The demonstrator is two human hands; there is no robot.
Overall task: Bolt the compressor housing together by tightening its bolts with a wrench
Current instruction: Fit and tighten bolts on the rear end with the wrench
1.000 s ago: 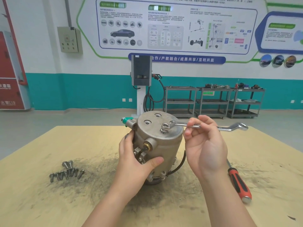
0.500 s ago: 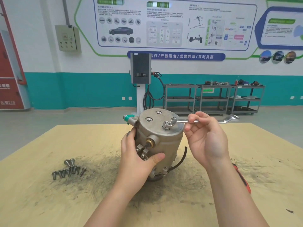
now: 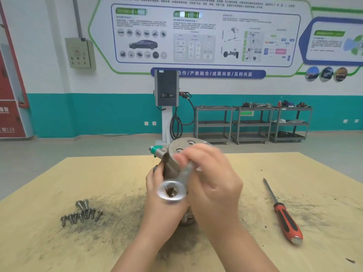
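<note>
The grey metal compressor housing (image 3: 177, 149) stands upright on the wooden table (image 3: 49, 248), with a green-capped port at its upper left. My left hand (image 3: 163, 205) grips its front side and holds it steady. My right hand (image 3: 214, 185) holds the silver wrench (image 3: 172, 190) by its shaft, blurred with motion. The wrench's ring end points toward the camera, in front of my left hand. The other end of the wrench and the bolt on the housing top are hidden behind my right hand.
Several loose bolts (image 3: 81, 213) lie on the table to the left. A red and black screwdriver (image 3: 284, 216) lies to the right. Dark grime covers the table around the housing. Grey shelf carts (image 3: 253, 124) and a charging post (image 3: 167, 107) stand at the far wall.
My right hand has swung the wrench round from pointing right to pointing toward me. The camera has tilted up slightly. My left hand stays on the housing.
</note>
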